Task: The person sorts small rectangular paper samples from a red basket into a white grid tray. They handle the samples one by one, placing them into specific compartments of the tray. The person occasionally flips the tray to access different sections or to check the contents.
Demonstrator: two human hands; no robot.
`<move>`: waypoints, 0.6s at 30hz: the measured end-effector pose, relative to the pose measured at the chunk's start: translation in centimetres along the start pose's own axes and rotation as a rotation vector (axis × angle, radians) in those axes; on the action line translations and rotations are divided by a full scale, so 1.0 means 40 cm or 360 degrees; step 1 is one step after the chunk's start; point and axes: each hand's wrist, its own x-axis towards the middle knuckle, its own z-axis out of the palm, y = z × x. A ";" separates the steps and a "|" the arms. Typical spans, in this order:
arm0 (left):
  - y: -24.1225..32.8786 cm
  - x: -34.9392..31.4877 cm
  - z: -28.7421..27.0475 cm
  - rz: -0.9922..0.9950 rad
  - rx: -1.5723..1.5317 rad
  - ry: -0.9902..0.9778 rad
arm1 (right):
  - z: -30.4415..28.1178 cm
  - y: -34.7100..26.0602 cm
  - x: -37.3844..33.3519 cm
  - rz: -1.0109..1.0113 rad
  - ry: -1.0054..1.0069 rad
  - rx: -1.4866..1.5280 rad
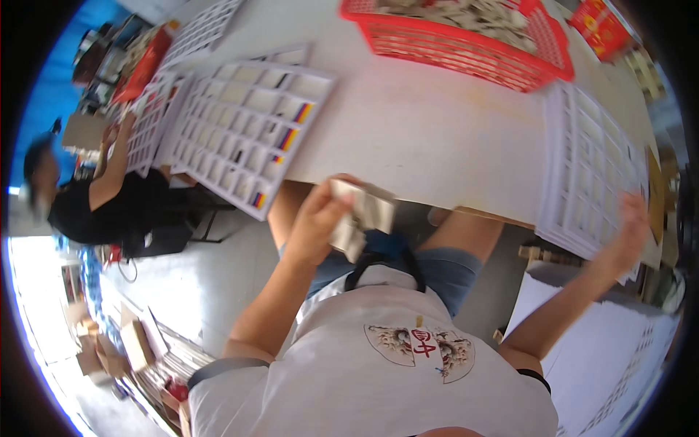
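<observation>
In front of my lap, my left hand (320, 218) is closed around a small bunch of flat beige pieces (375, 211). They look like paper or cloth; their exact kind is too small to tell. Out to the right, my right hand (628, 229) hovers at the outer edge of a stack of white grid panels (590, 175). Motion smears its fingers, and whether it touches the panels cannot be seen. Left of centre, another stack of white grid panels (247, 124) with small coloured labels overhangs the table's near edge.
A red plastic basket (451, 54) full of beige pieces stands at the back of the white table (422, 131). To the left, a co-worker in black (109, 204) sits reaching toward more grid panels (149, 120). Cardboard boxes (135, 342) lie on the floor at lower left.
</observation>
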 end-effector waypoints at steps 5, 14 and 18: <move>0.057 -0.182 -0.389 0.0597 -0.0221 0.1135 | 0.603 -0.398 -0.379 0.1304 -0.1910 0.1346; 0.133 -0.241 -0.559 0.0323 -0.0792 0.1120 | 0.838 -0.674 -0.563 0.1873 -0.1850 0.1501; 0.175 -0.207 -0.575 0.0302 -0.0562 0.0795 | 0.642 -0.518 -0.473 0.1641 -0.1302 0.1267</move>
